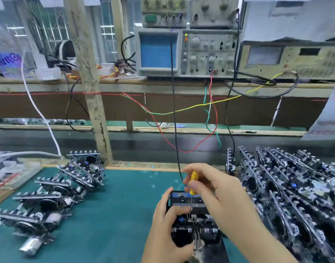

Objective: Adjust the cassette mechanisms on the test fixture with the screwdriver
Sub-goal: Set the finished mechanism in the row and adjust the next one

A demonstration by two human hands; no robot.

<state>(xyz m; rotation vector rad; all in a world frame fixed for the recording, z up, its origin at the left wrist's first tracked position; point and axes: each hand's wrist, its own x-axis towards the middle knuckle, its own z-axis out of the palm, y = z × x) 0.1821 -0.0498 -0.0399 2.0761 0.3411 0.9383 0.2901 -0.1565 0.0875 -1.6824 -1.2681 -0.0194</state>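
A black cassette mechanism (193,219) sits on the test fixture (216,249) at the front of the green mat. A cassette with a blue label (179,196) lies in its far end. My left hand (168,230) grips the mechanism from the left, fingers curled over its top. My right hand (214,188) pinches a small yellow-handled screwdriver (193,182) held nearly upright. Its thin shaft reaches down into the middle of the mechanism. A metal clip (198,245) juts from the front edge.
Several cassette mechanisms (49,202) lie in a row on the left of the green mat (115,215). A dense pile of mechanisms (288,190) fills the right. An oscilloscope (185,52) and other test instruments stand on the shelf behind. Coloured wires (182,111) hang down towards the fixture.
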